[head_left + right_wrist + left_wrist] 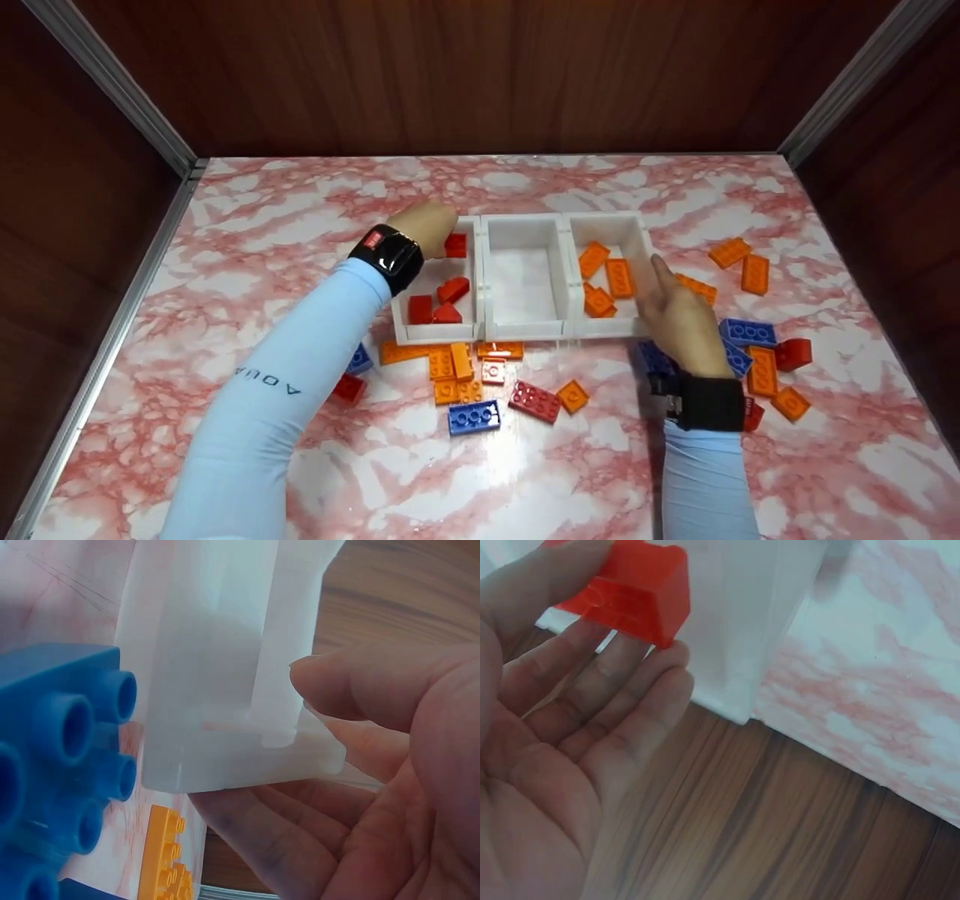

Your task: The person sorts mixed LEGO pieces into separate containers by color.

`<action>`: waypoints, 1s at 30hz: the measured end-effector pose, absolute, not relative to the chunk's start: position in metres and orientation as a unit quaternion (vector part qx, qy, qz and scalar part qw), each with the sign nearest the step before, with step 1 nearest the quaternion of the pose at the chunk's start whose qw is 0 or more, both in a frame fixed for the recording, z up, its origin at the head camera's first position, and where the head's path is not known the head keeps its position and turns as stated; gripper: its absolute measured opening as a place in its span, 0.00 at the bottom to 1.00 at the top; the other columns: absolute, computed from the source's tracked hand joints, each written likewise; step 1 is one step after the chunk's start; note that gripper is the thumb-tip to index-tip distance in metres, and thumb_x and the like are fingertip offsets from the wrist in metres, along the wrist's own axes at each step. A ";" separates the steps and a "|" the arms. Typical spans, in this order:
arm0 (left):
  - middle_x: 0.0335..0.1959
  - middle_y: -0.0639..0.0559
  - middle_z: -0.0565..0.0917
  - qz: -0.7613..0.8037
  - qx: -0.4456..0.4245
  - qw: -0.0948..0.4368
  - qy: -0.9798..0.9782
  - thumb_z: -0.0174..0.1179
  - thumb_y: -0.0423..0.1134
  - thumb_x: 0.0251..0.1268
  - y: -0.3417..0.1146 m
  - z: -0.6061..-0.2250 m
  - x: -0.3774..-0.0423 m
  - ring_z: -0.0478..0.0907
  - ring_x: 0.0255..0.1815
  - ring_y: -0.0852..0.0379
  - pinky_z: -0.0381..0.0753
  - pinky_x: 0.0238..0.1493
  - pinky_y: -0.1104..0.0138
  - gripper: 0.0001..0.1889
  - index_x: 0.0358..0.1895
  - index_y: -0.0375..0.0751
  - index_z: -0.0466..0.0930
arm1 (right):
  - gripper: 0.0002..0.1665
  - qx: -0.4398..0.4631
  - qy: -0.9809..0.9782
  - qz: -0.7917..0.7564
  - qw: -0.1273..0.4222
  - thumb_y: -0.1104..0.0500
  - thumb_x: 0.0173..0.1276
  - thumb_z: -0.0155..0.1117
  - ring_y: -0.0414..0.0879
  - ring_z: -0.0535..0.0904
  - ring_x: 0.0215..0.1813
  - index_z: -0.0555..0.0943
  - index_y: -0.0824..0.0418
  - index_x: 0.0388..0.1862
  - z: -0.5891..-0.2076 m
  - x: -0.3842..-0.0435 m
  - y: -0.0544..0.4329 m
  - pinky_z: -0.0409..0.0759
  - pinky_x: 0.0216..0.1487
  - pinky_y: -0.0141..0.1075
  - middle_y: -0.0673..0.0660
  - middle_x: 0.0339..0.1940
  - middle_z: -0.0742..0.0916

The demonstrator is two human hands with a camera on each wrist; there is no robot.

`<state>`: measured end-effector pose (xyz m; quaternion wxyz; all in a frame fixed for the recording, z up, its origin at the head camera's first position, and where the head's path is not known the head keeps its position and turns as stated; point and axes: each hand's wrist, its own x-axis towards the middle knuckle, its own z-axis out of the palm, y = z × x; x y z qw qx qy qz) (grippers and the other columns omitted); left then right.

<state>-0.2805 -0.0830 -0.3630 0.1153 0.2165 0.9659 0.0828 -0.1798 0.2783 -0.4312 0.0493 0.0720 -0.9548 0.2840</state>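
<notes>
Between the thumb and fingers of my left hand [426,225] a red toy building brick [641,589] is pinched at the back of the left white bin [401,330]. Several other red bricks [421,309] lie in that bin. My right hand [682,322] is at the outer end of the right white bin [217,690], fingers outside its side wall and thumb at its rim. Several orange bricks [619,278] lie inside the right bin. The middle white bin [523,281] holds no bricks. Part of the left hand's fingers is hidden in the head view.
Loose orange bricks [441,364], a blue brick [474,417] and a red brick [534,401] lie in front of the bins. More blue bricks [748,332] and orange bricks [755,274] are scattered about the right hand. Wooden panels [495,82] enclose the marbled table.
</notes>
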 end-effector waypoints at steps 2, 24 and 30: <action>0.37 0.44 0.83 0.085 0.225 0.103 0.965 0.67 0.27 0.61 -0.084 -0.365 -0.281 0.77 0.36 0.49 0.79 0.42 0.59 0.10 0.46 0.33 0.83 | 0.38 0.077 -0.954 0.284 0.052 0.62 0.74 0.56 0.47 0.66 0.16 0.56 0.65 0.78 -0.432 -0.180 0.278 0.67 0.21 0.40 0.53 0.14 0.70; 0.45 0.41 0.84 0.113 0.291 -0.013 0.950 0.71 0.35 0.59 -0.192 -0.362 -0.184 0.80 0.47 0.45 0.80 0.50 0.54 0.16 0.50 0.35 0.85 | 0.38 0.082 -0.954 0.283 0.049 0.62 0.74 0.56 0.47 0.66 0.15 0.56 0.66 0.78 -0.430 -0.178 0.276 0.67 0.22 0.40 0.53 0.13 0.70; 0.42 0.45 0.84 0.146 0.271 0.004 0.951 0.74 0.48 0.53 -0.219 -0.389 -0.135 0.80 0.43 0.49 0.82 0.46 0.56 0.24 0.50 0.37 0.85 | 0.39 0.078 -0.955 0.282 0.038 0.61 0.74 0.56 0.47 0.68 0.16 0.54 0.65 0.79 -0.428 -0.178 0.278 0.69 0.24 0.41 0.54 0.15 0.72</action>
